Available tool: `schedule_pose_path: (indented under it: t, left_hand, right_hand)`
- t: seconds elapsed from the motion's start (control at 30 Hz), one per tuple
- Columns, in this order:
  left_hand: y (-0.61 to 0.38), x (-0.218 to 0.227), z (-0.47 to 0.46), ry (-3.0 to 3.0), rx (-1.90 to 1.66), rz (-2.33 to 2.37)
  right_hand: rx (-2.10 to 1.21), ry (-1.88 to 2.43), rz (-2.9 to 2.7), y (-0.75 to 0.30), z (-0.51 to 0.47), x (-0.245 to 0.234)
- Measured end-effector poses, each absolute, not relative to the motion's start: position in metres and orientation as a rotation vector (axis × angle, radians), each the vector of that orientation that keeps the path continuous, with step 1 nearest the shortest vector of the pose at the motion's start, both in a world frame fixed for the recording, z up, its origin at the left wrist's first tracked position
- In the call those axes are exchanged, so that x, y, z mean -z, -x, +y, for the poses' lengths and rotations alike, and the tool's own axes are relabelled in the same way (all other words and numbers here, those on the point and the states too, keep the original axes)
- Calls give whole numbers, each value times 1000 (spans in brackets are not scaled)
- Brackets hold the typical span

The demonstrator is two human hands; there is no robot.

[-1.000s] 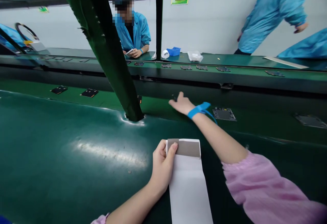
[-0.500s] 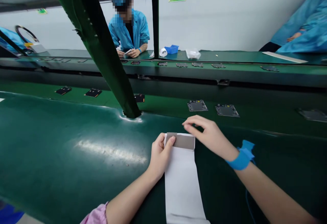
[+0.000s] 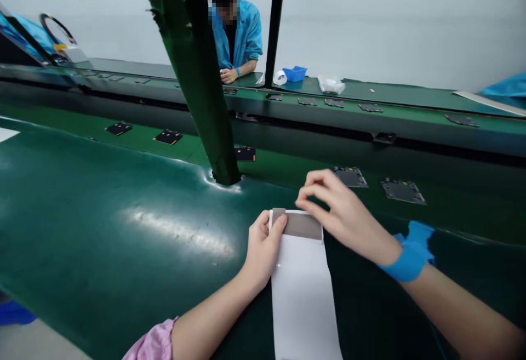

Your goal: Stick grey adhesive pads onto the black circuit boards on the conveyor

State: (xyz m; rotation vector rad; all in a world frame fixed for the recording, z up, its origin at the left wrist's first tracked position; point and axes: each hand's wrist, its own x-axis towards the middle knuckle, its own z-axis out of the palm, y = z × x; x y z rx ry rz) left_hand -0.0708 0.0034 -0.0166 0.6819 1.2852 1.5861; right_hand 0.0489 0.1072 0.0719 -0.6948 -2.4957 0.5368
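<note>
A white paper strip lies on the dark green table in front of me, with a grey rectangular patch at its far end. My left hand grips the strip's left edge, thumb pressed on the patch's left corner. My right hand, with a blue wrist strap, hovers over the patch's far right end with fingers curled in a pinch; whether anything is in the pinch I cannot make out. Two small circuit boards lie on the belt just beyond.
A slanted green post meets the table left of my hands. Dark boards lie along the near belt; more sit on the far belt. A person in a blue coat works opposite, near a blue tray.
My right hand came back from the belt, where it had reached near a board, and now curls over the far end of the grey patch. My left hand stayed on the strip.
</note>
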Motion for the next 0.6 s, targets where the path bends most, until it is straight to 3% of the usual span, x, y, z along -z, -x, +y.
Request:
schedule_pose_path:
  t: [0.33,0.6]
  left_hand:
    - [68,17,7,-700,-1549,1363]
    - [68,12,6,-803,-1478,1399]
  right_hand:
    - [-711,900,-2879,98,254,-38]
    - [-718,998,-2991,105,284,-28]
